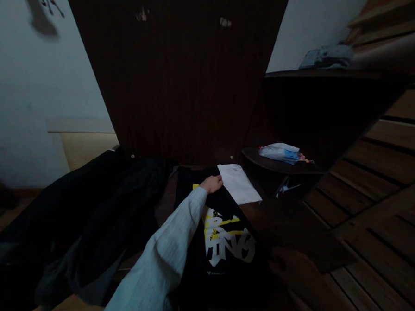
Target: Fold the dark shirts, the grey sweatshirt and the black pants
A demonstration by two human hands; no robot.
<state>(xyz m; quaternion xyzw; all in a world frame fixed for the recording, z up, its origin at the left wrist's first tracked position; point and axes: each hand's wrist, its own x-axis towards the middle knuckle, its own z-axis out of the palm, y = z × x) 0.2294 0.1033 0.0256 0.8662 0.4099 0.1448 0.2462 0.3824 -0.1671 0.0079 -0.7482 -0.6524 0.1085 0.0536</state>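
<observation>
Black cloth (222, 236), printed in white and yellow, lies under the left hand (212, 184). The hand touches the top part, but I cannot tell if this grip pinches it. The right hand (286, 262) is dark and blurry near the cloth's lower right side, so I cannot tell about that grip either. A flat white thing (239, 184) is just beside the left hand. It and the cloth lie on a brown tabletop (166, 201). Dark clothes (92, 217) are heaped to the left. On the right, a plastic pack (280, 152) sits on a shelf (258, 160).
</observation>
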